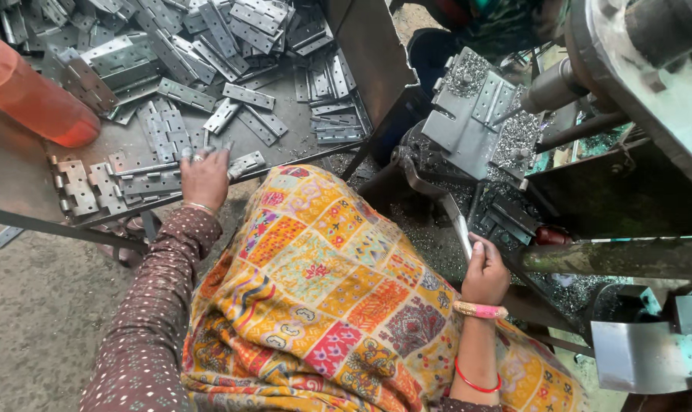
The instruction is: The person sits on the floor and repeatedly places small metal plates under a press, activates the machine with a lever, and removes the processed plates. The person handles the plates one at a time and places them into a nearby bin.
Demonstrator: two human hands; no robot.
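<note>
My left hand (205, 177) reaches onto a flat metal tray (25, 183) and rests on a bunch of grey metal hinge plates (149, 181) near its front edge, fingers curled over them. My right hand (485, 273) is closed around a slim metal lever (459, 229) that rises toward a drilling machine. A metal jig plate (468, 114) covered in shavings sits under the machine's spindle (548, 88). A bright patchwork cloth (331, 297) covers my lap between both arms.
Several loose hinges (209, 46) are heaped across the tray's far side. An orange cylinder (25, 88) lies at the left. Metal shavings (430, 236) litter the machine base. The heavy machine body (643, 114) fills the right. Bare ground (33, 320) lies lower left.
</note>
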